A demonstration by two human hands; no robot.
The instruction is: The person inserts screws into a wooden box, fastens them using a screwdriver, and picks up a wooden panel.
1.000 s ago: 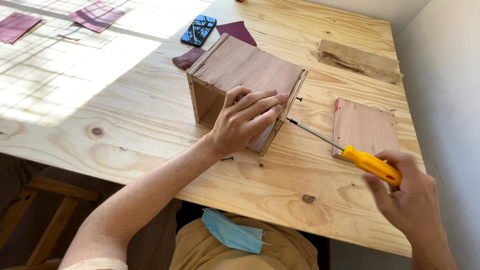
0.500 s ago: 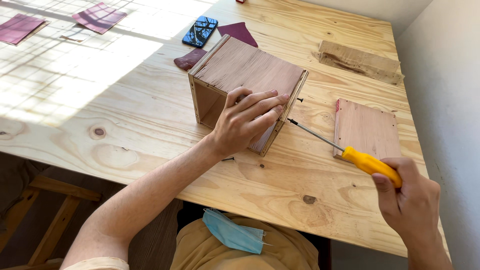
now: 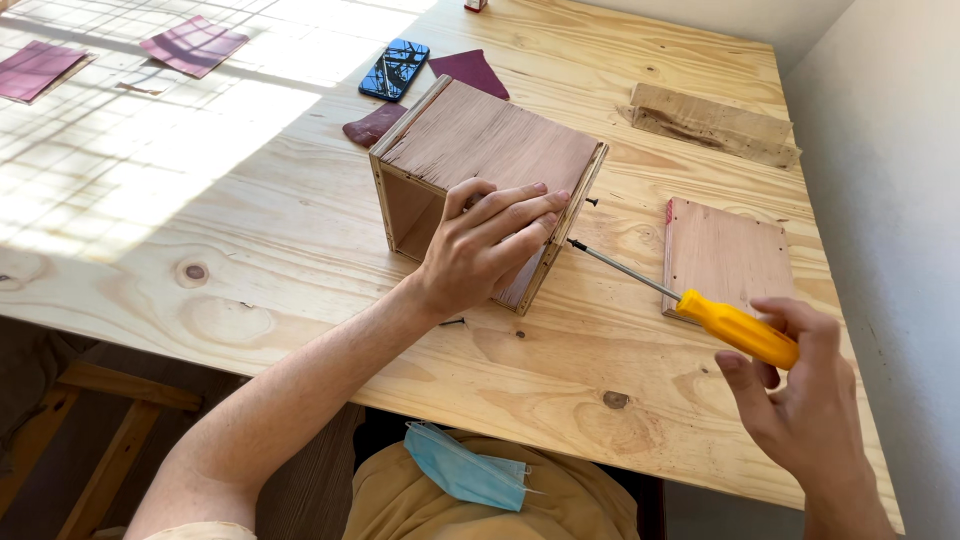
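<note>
- A pale plywood desk (image 3: 300, 300) is filling the view, seen from above by the person working at it.
- An open-sided box of reddish-brown plywood (image 3: 490, 180) is lying on its side at the centre of the desk, its opening facing seven o'clock.
- The left hand (image 3: 485, 250) is pressing flat on the box's near top edge, fingers (image 3: 520, 205) spread and draped over the panel, apparently bracing it so it is not sliding under sideways pressure.
- The right hand (image 3: 800, 400), at four o'clock from the box, is curling its fingers around the yellow plastic handle of a screwdriver (image 3: 735, 328); the thin steel shaft is angling up toward ten o'clock, its tip meeting the box's right edge near a small dark screw (image 3: 591, 201).
- A loose square plywood panel (image 3: 725, 255) is lying flat at three o'clock from the box, just beyond the shaft.
- A rough wooden offcut (image 3: 710, 120) is sitting at one o'clock.
- A dark phone (image 3: 395, 68) and maroon sandpaper pieces (image 3: 468, 70) are resting at eleven o'clock.
- A blue face mask (image 3: 465, 470) is hanging below the desk edge.
</note>
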